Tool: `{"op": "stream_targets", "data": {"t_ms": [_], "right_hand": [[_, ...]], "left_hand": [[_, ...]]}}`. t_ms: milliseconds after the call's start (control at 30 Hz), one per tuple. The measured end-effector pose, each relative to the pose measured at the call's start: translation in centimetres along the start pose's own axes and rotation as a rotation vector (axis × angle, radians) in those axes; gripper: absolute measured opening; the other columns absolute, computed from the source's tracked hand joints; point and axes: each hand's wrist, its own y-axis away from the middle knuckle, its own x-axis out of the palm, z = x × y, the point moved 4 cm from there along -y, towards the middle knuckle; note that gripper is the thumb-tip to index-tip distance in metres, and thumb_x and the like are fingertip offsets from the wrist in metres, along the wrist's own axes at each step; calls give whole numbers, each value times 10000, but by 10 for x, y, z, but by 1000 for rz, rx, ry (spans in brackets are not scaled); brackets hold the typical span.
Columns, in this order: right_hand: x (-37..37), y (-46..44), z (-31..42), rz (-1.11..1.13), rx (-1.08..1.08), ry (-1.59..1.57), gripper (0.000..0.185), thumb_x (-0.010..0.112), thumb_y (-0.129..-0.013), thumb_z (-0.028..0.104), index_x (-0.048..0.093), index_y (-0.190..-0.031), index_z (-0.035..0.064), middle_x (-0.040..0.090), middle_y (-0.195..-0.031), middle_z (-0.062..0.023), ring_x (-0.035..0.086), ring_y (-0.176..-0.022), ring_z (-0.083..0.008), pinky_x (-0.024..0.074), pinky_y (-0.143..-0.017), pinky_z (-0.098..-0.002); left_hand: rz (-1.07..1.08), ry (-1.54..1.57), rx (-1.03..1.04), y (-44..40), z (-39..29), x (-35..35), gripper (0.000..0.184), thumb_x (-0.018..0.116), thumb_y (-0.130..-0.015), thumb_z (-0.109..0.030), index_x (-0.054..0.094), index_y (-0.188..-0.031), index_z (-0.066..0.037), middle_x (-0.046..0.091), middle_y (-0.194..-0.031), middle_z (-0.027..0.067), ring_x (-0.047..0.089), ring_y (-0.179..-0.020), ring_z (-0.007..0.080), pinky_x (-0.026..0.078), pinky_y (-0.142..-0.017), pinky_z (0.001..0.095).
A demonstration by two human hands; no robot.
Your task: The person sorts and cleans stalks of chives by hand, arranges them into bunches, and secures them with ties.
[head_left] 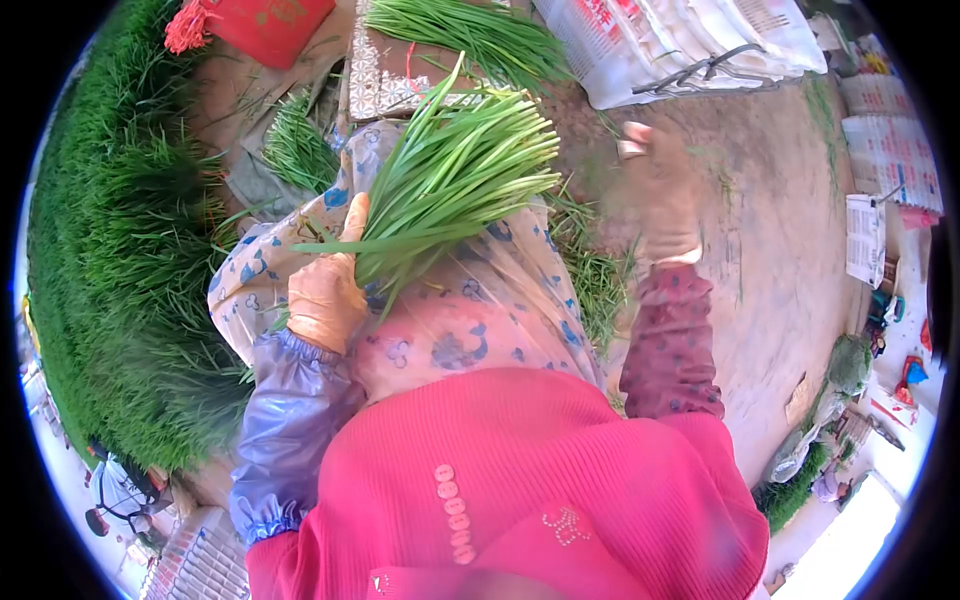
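Observation:
A bunch of garlic chives [450,180] lies across my lap, its pale cut ends pointing right. My left hand [325,295], in a tan glove, is closed around the leafy end at the left. Off to the right of the bunch, apart from it, is my right hand [668,190], smeared by motion; something white and reddish shows at its fingertips, too blurred to name. A pale plastic apron [480,330] with blue prints covers my legs under the chives.
More chives [470,35] lie on a patterned board [380,85] ahead. Loose trimmings [597,265] litter the floor beside my right leg. A tall mass of chives [130,260] fills the left side. A white sack [690,50] stands front right, a red container [270,25] front left.

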Motion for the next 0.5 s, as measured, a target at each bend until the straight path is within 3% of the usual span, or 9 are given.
{"op": "stream_targets", "data": {"t_ms": [67,200,300,367,400,500], "right_hand": [[13,0,70,24,-319,-15,357,702,-789,295,638,-1027,37,595,-1166,-166,589,-1017,-328,463,-889,-399],[57,6,109,-22,-328,339,244,679,-805,225,653,-991,68,588,-1171,-162,584,-1029,-330,478,-852,-393],[80,2,95,-43,-369,33,199,635,-830,229,655,-949,71,602,-1136,-167,592,-1005,-358,491,-818,-417],[81,-2,71,177,3,-77,186,608,-832,226,650,-924,70,627,-1082,-174,604,-952,-388,488,-796,-459],[81,-6,52,151,32,46,173,598,-836,215,646,-913,67,637,-1042,-173,611,-922,-390,487,-782,-461],[61,-16,-2,177,227,405,168,552,-867,197,641,-922,66,649,-967,-180,624,-867,-377,490,-750,-445]], "left_hand": [[-42,-14,45,0,-1,1,909,543,-722,18,207,-1506,-296,648,-874,221,646,-731,375,502,-645,461],[-66,-38,42,2,-9,-5,887,554,-727,24,248,-1495,-299,649,-885,212,638,-747,386,503,-658,462],[-25,-43,-20,4,-11,-9,877,546,-724,38,277,-1487,-300,649,-867,200,631,-743,398,502,-671,469],[16,-80,-9,5,-14,-13,870,536,-728,31,271,-1488,-299,648,-856,201,635,-732,394,500,-661,473],[31,-79,42,5,-14,-13,941,542,-702,38,168,-1512,-259,652,-938,209,656,-780,370,510,-673,465],[103,-104,3,4,-18,-17,945,549,-707,31,146,-1514,-253,647,-984,208,659,-809,367,514,-686,465]]}}
